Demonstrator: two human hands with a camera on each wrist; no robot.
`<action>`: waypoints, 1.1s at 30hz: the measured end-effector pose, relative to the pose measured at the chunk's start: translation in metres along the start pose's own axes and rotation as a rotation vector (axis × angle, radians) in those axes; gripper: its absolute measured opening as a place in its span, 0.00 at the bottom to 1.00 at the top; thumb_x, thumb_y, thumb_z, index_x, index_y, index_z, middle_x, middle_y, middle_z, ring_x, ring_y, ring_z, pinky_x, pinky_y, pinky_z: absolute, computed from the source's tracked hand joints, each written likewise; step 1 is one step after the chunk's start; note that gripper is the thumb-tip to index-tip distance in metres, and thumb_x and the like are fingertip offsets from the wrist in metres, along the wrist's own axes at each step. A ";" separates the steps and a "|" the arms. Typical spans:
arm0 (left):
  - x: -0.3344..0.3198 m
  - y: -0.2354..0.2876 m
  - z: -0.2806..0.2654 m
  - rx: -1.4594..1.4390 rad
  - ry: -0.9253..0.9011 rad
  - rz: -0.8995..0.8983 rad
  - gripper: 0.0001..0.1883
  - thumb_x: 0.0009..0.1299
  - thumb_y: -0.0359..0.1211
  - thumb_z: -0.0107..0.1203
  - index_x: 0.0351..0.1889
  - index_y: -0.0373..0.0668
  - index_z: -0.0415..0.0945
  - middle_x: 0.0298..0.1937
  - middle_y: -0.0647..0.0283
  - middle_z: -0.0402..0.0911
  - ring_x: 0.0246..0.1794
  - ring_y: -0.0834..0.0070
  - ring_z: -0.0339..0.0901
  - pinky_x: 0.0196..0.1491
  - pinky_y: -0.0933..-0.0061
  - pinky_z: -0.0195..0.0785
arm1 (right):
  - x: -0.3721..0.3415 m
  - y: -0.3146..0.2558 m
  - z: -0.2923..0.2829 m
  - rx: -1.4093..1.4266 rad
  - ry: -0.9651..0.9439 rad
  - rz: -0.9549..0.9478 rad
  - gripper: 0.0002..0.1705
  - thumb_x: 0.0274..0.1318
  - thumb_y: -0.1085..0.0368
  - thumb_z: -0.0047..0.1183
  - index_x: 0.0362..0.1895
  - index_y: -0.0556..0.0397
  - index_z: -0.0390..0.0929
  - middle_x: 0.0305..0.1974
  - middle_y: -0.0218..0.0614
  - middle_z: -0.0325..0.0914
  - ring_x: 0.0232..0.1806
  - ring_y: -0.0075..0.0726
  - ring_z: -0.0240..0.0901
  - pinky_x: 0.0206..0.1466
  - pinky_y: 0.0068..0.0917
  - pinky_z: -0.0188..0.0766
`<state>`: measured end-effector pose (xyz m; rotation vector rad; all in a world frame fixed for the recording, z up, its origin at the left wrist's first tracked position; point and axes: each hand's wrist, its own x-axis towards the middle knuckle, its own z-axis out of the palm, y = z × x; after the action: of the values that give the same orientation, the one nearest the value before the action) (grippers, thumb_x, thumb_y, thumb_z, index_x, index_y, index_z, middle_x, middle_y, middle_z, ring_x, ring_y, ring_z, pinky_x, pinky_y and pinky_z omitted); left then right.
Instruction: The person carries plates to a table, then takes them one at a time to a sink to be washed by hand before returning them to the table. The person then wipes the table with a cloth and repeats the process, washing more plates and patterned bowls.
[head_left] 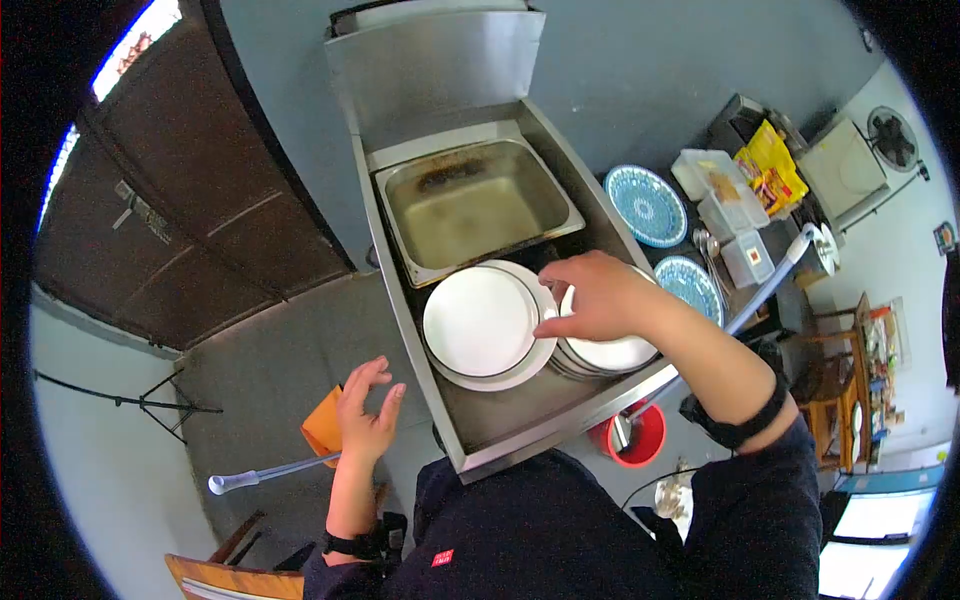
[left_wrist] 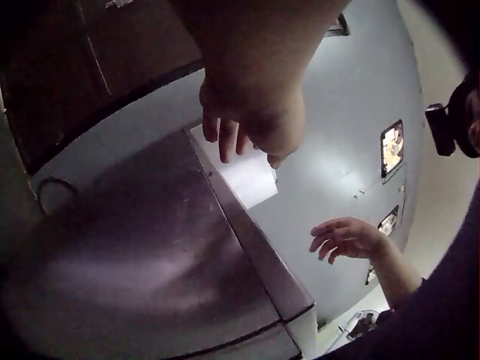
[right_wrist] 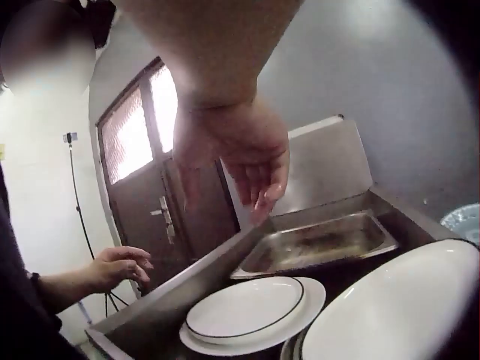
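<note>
My right hand (head_left: 605, 295) hovers over the white plates with its fingers bent loosely and nothing in its grasp. Beneath it a stack of white plates (head_left: 618, 355) is partly covered by the hand. Left of that stack, a dark-rimmed white plate (head_left: 478, 322) lies on a larger white one. Both piles sit in a stainless steel sink (head_left: 490, 415). Behind them is a rectangular metal pan (head_left: 400, 235) with brown stains and what looks like cloudy liquid. My left hand (head_left: 368, 415), empty with relaxed fingers, hangs outside the sink's left edge; the right wrist view shows this left hand (right_wrist: 120, 270) too.
Blue patterned dishes (head_left: 646, 205), clear plastic boxes (head_left: 748, 258) and a yellow packet (head_left: 772, 175) stand right of the sink. A red bucket (head_left: 652, 440) is on the floor below its front edge. A steel panel (head_left: 440, 65) rises at the back.
</note>
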<state>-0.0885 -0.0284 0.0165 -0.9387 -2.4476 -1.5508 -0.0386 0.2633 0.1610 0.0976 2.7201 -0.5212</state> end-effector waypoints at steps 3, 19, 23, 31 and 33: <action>-0.012 0.003 0.001 -0.049 0.041 -0.125 0.17 0.53 0.25 0.55 0.42 0.37 0.70 0.38 0.58 0.75 0.38 0.69 0.73 0.45 0.71 0.63 | 0.050 0.022 0.021 -0.190 -0.135 0.041 0.37 0.34 0.45 0.58 0.44 0.61 0.69 0.38 0.46 0.73 0.40 0.43 0.71 0.43 0.31 0.67; -0.057 -0.011 -0.042 0.109 0.390 -0.256 0.17 0.54 0.26 0.55 0.43 0.36 0.70 0.40 0.59 0.74 0.33 0.72 0.73 0.37 0.75 0.65 | 0.134 0.037 0.089 -0.372 -0.025 0.160 0.13 0.43 0.70 0.45 0.36 0.58 0.76 0.38 0.46 0.75 0.40 0.42 0.74 0.39 0.34 0.72; -0.055 -0.011 -0.038 0.095 0.373 -0.253 0.17 0.54 0.26 0.56 0.43 0.36 0.70 0.40 0.59 0.74 0.33 0.72 0.73 0.37 0.75 0.65 | 0.137 0.040 0.092 -0.345 -0.103 0.232 0.13 0.40 0.71 0.46 0.35 0.58 0.75 0.39 0.46 0.74 0.42 0.43 0.72 0.42 0.33 0.70; -0.050 -0.012 -0.035 0.130 0.355 -0.216 0.16 0.55 0.27 0.56 0.43 0.36 0.70 0.40 0.59 0.74 0.32 0.73 0.73 0.37 0.75 0.65 | 0.129 0.037 0.084 -0.363 -0.161 0.190 0.13 0.40 0.72 0.46 0.35 0.59 0.76 0.39 0.47 0.74 0.41 0.43 0.73 0.42 0.32 0.70; -0.051 -0.014 -0.035 0.121 0.352 -0.221 0.16 0.56 0.27 0.55 0.43 0.36 0.70 0.40 0.59 0.74 0.32 0.73 0.73 0.37 0.75 0.65 | 0.129 0.038 0.084 -0.356 -0.167 0.182 0.13 0.39 0.72 0.46 0.34 0.59 0.76 0.40 0.48 0.74 0.41 0.43 0.73 0.42 0.32 0.70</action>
<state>-0.0629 -0.0847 0.0023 -0.3478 -2.4130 -1.4584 -0.1247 0.2671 0.0282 0.1958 2.5615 0.0102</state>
